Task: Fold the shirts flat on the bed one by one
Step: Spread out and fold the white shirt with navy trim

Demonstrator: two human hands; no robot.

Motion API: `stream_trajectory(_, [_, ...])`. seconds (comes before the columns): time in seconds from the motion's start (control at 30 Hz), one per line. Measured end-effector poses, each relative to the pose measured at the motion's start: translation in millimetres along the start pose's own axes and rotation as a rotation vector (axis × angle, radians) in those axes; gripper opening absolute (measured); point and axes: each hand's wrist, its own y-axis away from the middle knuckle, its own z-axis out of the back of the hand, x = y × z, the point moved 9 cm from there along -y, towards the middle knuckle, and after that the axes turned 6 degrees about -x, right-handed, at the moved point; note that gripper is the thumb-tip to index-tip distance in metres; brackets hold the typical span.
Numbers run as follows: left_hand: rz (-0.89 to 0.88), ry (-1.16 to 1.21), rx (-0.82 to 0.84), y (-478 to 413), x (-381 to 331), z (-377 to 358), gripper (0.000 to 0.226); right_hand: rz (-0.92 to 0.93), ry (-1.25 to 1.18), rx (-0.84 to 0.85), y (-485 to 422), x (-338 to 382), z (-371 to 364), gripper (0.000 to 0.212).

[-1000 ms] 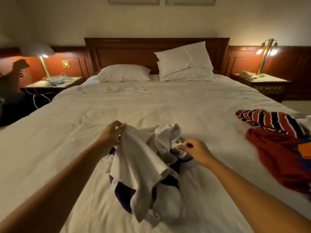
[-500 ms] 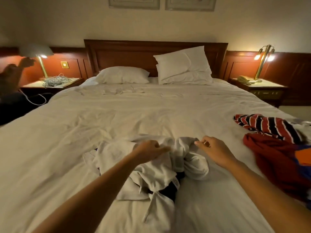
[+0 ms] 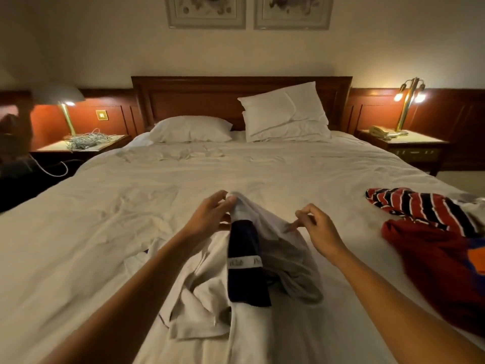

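1. While the white shirt (image 3: pixel 278 232) is pinched at its raised far end by the left hand (image 3: pixel 210 216), thumb and fingertips closed on a small peak of cloth, the rest is left trailing back toward the person across the bed (image 3: pixel 157 185).
2. The garment's long axis is thus laid from the pinch down to the crumpled heap between the forearms; it is not yet spread flat.
3. The right hand (image 3: pixel 319 229) is held just beside the right edge of the lifted cloth, fingers loosely curled and pointed at it; whether any fabric is caught cannot be told.
4. That free edge is judged to be what the coming move turns on: it lies just left of the right hand's fingers, nearer that hand than the other.
5. The shirt is seen as soft, creased white cloth, bunched and twisted, with a navy panel (image 3: pixel 244 264) crossed by a pale band hanging down its middle.
6. A striped shirt (image 3: pixel 420 208) and a red shirt (image 3: pixel 433 258) are left unfolded well apart on the right.
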Motion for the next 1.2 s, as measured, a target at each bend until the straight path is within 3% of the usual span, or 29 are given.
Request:
stream_trajectory(0.1, [0.000,-0.088,0.051,-11,-57,21,0.028,0.068,-0.124,0.085,-10,62,-24,0.039])
stream_trajectory(0.17, [-0.030,-0.180,0.066,-13,-94,26,0.024,0.062,0.047,0.207,-6,87,-53,0.055])
stream_trajectory(0.2, [-0.058,-0.236,0.046,-13,-111,30,0.022,0.058,0.159,0.231,-3,92,-62,0.053])
stream_trajectory(0.27, [-0.137,-0.409,-0.039,-11,-140,45,0.022,0.067,0.273,0.191,0,106,-70,0.030])
stream_trajectory(0.4, [-0.402,-0.895,-0.248,-2,-189,88,0.017,0.232,0.296,0.038,6,141,-50,0.015])
stream_trajectory(0.53, [-0.511,-0.957,-0.367,8,-211,119,0.021,0.403,0.418,0.023,3,179,-12,0.004])
stream_trajectory(0.63, [-0.585,-0.918,-0.390,13,-226,111,0.020,0.322,0.282,0.031,-1,201,6,0.006])
stream_trajectory(0.73, [-0.652,-0.826,-0.413,16,-248,100,0.018,0.036,-0.151,-0.044,0,204,19,0.014])
stream_trajectory(0.83, [-0.708,-0.738,-0.434,19,-272,99,0.017,-0.163,-0.297,-0.187,2,219,43,0.025])
stream_trajectory(0.9, [-0.782,-0.756,-0.451,24,-290,101,0.015,0.034,-0.135,-0.227,-2,261,69,0.039])
stream_trajectory(1.0, [-0.871,-0.823,-0.369,32,-307,101,0.012,0.495,0.471,-0.039,-4,323,80,0.063])
stream_trajectory(1.1, [-0.900,-0.820,-0.264,38,-310,105,0.012,0.520,0.865,-0.030,-21,334,107,0.066])
stream_trajectory(1.2, [-0.887,-0.817,-0.290,43,-306,117,0.018,0.447,0.877,-0.046,-26,339,131,0.070])
